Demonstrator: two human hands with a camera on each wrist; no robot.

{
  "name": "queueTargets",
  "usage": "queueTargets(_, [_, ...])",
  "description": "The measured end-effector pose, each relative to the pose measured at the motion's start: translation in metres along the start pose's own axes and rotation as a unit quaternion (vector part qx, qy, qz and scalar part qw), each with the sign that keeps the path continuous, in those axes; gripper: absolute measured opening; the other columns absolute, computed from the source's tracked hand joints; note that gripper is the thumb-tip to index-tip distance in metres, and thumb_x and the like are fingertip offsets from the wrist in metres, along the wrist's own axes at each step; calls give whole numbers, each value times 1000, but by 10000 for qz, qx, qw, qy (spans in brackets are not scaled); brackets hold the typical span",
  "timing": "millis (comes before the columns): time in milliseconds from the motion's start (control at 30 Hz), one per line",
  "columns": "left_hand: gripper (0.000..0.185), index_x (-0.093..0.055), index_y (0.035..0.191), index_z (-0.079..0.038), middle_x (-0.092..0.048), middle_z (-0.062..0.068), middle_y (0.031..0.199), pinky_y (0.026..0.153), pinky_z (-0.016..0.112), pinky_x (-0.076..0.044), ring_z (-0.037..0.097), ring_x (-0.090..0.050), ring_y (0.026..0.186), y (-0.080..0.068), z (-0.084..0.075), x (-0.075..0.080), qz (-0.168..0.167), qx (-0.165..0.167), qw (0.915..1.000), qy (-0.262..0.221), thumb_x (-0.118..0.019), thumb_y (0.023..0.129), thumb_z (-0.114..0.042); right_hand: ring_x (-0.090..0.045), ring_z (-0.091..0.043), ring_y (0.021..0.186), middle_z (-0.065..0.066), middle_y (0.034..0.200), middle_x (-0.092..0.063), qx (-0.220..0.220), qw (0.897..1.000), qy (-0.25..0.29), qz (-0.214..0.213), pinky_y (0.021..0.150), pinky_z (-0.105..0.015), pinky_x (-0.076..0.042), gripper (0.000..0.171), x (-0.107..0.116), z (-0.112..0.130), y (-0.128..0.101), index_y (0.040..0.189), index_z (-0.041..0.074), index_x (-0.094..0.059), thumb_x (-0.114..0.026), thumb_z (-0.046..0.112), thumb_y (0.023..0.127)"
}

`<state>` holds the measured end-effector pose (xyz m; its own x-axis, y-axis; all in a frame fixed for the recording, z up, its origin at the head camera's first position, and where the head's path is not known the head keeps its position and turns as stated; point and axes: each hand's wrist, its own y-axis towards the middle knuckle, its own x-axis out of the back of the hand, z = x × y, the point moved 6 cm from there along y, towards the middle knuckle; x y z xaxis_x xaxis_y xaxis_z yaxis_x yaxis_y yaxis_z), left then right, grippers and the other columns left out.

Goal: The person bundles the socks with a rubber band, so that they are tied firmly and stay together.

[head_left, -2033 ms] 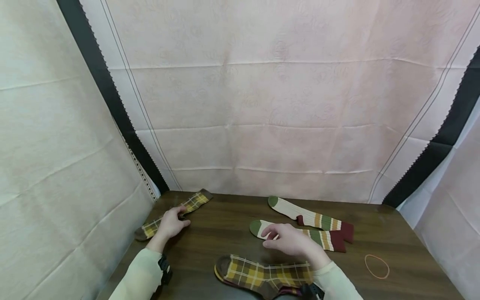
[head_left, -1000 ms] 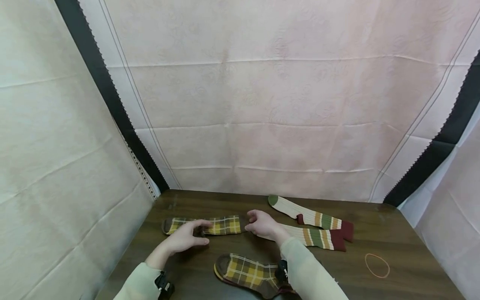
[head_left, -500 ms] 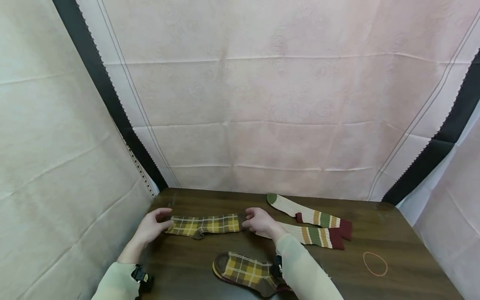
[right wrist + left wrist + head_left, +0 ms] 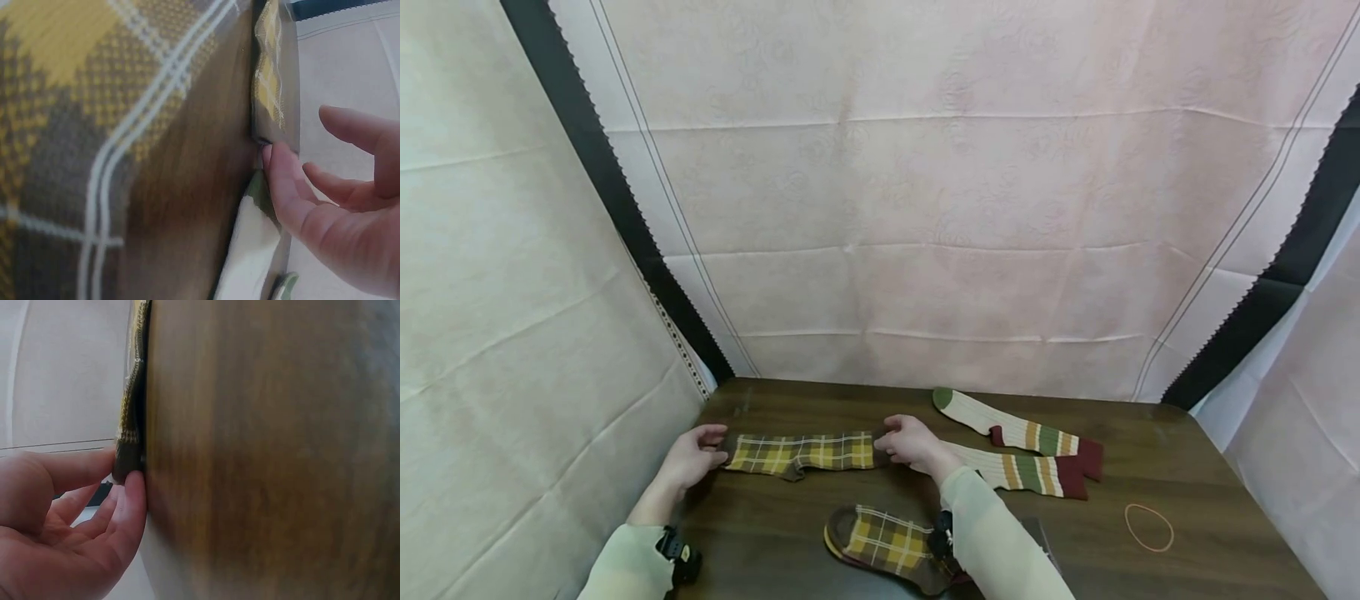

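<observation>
A yellow-and-brown plaid sock (image 4: 805, 452) lies stretched flat across the left of the table, its heel bulging toward me. My left hand (image 4: 692, 457) pinches its dark left end between thumb and fingers, clearly seen on the sock (image 4: 128, 453) in the left wrist view. At the opposite end, my right hand (image 4: 913, 444) has its fingertips right at the dark edge, with thumb and fingers apart in the right wrist view. Closer to me lies more plaid sock fabric (image 4: 887, 546), stacked in layers and partly hidden by my right sleeve.
Two cream socks with green toes and maroon cuffs lie at the right: a far sock (image 4: 970, 412) and a near sock (image 4: 1030, 472) partly behind my right hand. A thin rubber band (image 4: 1148, 528) sits farther right. Pale cloth walls (image 4: 925, 250) enclose the wooden table (image 4: 1225, 533).
The plaid sock has gone from slanting at the far left to lying level, farther right. My left hand has slid to its left end; my right hand moved left to its right end.
</observation>
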<state>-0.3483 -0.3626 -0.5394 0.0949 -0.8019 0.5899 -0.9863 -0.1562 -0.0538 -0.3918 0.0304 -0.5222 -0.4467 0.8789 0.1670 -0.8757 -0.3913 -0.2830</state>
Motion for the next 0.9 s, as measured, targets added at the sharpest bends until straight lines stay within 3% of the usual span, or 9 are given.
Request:
queueTargets(133, [48,-51,136,6,-54,28,127,88,45,-50,40,-53,115,1,3,1,-22,16,10000,60,-67,90,1,-62,-34,103,-31,135,-48,21,9998,17,-184,86,-46,-55,67,-1,-2,2,147,-8,-34,-68,1,90])
queueTargets(333, [47,-53,134,6,-55,25,122,85,43,-47,34,-51,109,0,4,1,-9,137,9999,90,-67,90,-1,-63,-25,94,-24,121,-60,207,9979,-581,-192,80,-42,-55,64,-8,-1,3,144,-8,-41,-70,1,87])
queueTargets(533, [45,-56,132,9,-57,28,124,89,46,-48,37,-52,114,-2,1,1,39,82,9998,172,-68,91,-5,-62,-25,98,-17,113,-66,570,9834,-1668,-426,83,-42,-54,42,-14,3,2,126,-5,-62,-72,2,86])
queueTargets(633, [44,-57,130,12,-58,29,125,89,45,-50,39,-53,116,-2,2,1,48,22,9997,230,-68,92,-7,-62,-26,101,-15,110,-68,658,9763,-1966,-614,84,-42,-54,36,-14,3,2,120,-4,-67,-73,3,85])
queueTargets(800, [44,-56,128,15,-58,30,124,79,38,-56,33,-61,105,-3,3,1,48,101,9999,-22,-67,94,-10,-63,-30,106,-14,113,-68,815,9736,-1972,-816,88,-45,-53,32,-10,7,0,117,-2,-70,-74,8,87])
queueTargets(900, [43,-55,128,14,-58,29,121,75,35,-58,27,-64,97,-3,3,2,14,198,9993,-330,-66,96,-12,-65,-25,98,-12,113,-68,888,9741,-1883,-877,83,-43,-54,29,-6,9,-1,117,1,-70,-73,13,90])
